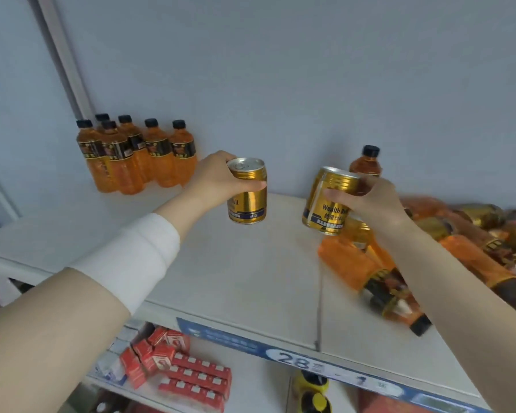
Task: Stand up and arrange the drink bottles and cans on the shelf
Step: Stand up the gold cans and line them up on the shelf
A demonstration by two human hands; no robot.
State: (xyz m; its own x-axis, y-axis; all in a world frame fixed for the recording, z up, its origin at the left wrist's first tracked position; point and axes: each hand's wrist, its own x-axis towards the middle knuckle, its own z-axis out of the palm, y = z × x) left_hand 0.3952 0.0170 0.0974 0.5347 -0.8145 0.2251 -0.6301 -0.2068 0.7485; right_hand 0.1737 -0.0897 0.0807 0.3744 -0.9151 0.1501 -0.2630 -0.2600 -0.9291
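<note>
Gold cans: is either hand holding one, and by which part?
Both. The left hand grips the upright gold can round its upper half; the right hand grips the tilted gold can round its upper half.

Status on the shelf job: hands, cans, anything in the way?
Left hand grips upright can; right hand grips tilted can. Six bottles stand back left. Fallen bottles and cans piled under the right hand.

Both hands are busy: left hand grips an upright gold can, right hand grips a tilted can over the shelf, six orange bottles standing behind.
</note>
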